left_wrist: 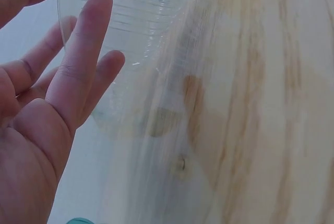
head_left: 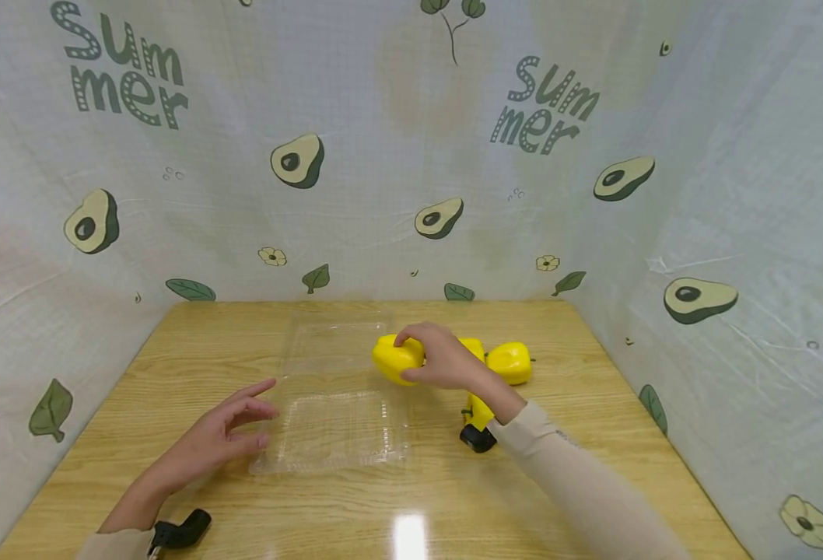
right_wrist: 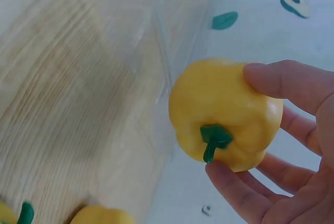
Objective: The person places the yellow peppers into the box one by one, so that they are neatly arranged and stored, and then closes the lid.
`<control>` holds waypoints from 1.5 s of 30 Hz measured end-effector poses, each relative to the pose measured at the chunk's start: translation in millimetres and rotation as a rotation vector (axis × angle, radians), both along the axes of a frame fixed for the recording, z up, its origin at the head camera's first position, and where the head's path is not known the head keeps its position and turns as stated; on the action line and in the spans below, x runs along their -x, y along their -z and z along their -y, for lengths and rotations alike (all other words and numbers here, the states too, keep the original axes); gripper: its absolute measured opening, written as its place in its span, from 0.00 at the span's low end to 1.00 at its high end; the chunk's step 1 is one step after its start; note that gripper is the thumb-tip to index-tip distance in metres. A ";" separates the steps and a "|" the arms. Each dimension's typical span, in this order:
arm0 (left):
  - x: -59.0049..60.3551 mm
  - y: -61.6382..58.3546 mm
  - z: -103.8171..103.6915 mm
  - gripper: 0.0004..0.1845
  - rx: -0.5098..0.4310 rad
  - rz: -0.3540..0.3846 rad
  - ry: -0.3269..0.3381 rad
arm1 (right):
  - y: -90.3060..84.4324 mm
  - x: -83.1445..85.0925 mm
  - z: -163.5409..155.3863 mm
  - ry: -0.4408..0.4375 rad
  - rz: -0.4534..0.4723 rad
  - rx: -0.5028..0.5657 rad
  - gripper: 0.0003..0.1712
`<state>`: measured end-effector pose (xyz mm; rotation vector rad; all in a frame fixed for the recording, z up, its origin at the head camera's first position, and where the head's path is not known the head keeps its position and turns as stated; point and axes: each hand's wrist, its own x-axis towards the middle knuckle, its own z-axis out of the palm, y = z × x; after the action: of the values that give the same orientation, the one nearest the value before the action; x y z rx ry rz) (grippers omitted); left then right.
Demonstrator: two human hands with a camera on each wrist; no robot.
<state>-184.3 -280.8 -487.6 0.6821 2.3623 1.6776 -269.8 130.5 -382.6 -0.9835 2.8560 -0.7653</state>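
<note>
My left hand (left_wrist: pixel 47 109) fills the nine o'clock side, fingers (left_wrist: pixel 86 51) straight and spread. A clear plastic container (left_wrist: pixel 141 31) lies past the fingertips at twelve o'clock, on the wooden table (left_wrist: pixel 261 104) running toward three o'clock.

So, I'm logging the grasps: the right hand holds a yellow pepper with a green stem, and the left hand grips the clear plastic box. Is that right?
Not quite. The left hand does not grip the clear plastic box; its fingers lie straight and open beside the box's edge, as the left wrist view shows. The right hand does hold the yellow pepper with a green stem.
</note>
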 end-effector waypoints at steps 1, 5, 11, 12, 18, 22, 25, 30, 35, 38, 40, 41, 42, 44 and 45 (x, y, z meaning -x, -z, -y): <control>-0.1 0.0 0.1 0.18 -0.001 0.001 0.000 | -0.4 -1.4 3.9 -0.009 0.002 0.001 0.25; -0.2 0.7 0.6 0.18 -0.002 0.006 0.000 | -2.0 -6.3 17.7 -0.042 0.011 0.002 0.25; -0.2 1.1 -1.0 0.19 -0.017 0.011 0.011 | -3.7 -8.9 30.5 -0.088 0.011 -0.011 0.26; -0.2 1.1 -1.2 0.19 -0.017 0.011 0.011 | -3.4 -9.0 32.3 -0.094 0.010 -0.014 0.26; 0.9 2.0 -2.0 0.19 -0.009 0.012 0.005 | -1.5 -10.0 43.0 -0.131 0.020 -0.023 0.25; 1.5 2.1 -2.2 0.19 -0.003 0.010 0.000 | 0.4 -10.7 50.9 -0.147 0.023 -0.028 0.25; 1.4 2.0 -2.1 0.19 -0.002 0.005 0.000 | 2.0 -11.0 57.5 -0.160 0.020 -0.036 0.24; 1.3 2.4 -2.1 0.20 -0.009 0.006 0.008 | 3.5 -12.4 67.0 -0.180 0.040 -0.043 0.24; 1.6 1.7 -2.6 0.21 -0.010 0.012 0.011 | 6.1 -12.3 75.0 -0.186 0.054 -0.054 0.25; 1.7 1.1 -2.9 0.21 -0.009 0.013 0.013 | 8.1 -11.8 80.1 -0.190 0.054 -0.063 0.25; 1.7 1.0 -2.8 0.20 -0.008 0.014 0.012 | 9.7 -11.7 83.7 -0.190 0.053 -0.070 0.25; 1.7 0.9 -2.7 0.20 -0.007 0.013 0.012 | 10.6 -11.6 85.6 -0.192 0.052 -0.074 0.25; 1.7 1.0 -2.5 0.20 -0.006 0.014 0.013 | 11.6 -11.5 87.5 -0.192 0.052 -0.080 0.25; 1.7 1.0 -2.2 0.20 -0.009 0.016 0.014 | 13.3 -11.4 91.6 -0.192 0.051 -0.087 0.25; 1.7 1.1 -2.1 0.20 -0.009 0.018 0.015 | 14.3 -11.1 93.6 -0.194 0.050 -0.090 0.24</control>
<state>-186.0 -278.7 -488.7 0.6812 2.3334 1.6823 -258.7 37.0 -396.9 -1.1880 2.6756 -0.6292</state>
